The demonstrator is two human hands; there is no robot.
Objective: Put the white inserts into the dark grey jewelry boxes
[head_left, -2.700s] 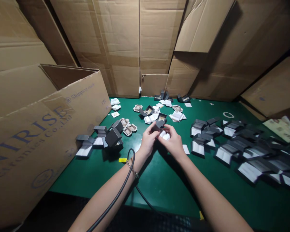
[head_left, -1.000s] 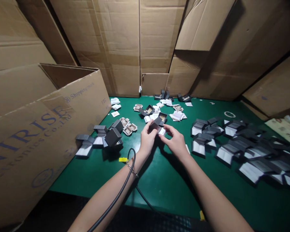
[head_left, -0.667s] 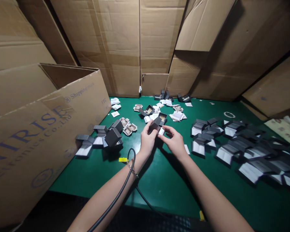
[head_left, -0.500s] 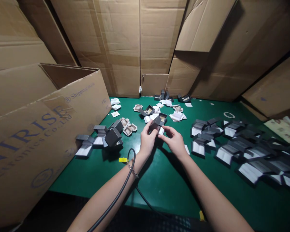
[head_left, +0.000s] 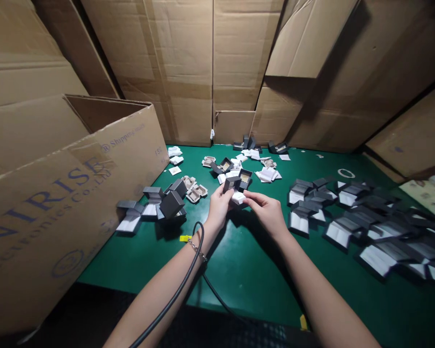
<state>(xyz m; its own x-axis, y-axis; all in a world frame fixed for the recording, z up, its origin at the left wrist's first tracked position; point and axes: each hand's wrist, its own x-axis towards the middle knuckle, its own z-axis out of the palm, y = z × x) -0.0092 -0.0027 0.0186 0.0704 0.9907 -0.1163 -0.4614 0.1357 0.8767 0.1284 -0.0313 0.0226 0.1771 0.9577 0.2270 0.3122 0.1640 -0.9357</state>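
Over the middle of the green table (head_left: 239,270) my two hands meet on one small dark grey hinged box (head_left: 233,189) with a white lining. My left hand (head_left: 218,207) is closed round its left side and raised lid. My right hand (head_left: 267,210) pinches the white lined base at its right edge. A thin bracelet circles my left wrist, and a black cable (head_left: 181,285) crosses that forearm.
A big open carton (head_left: 58,193) fills the left side. A cluster of open grey boxes (head_left: 155,208) lies beside it. Many more open boxes (head_left: 351,222) spread to the right. White and beige inserts (head_left: 235,164) lie at the back. Cardboard sheets (head_left: 210,67) wall the rear.
The box has turned in my hands, and its white lined base now faces up under the raised lid. Both hands stay at the same spot on the table.
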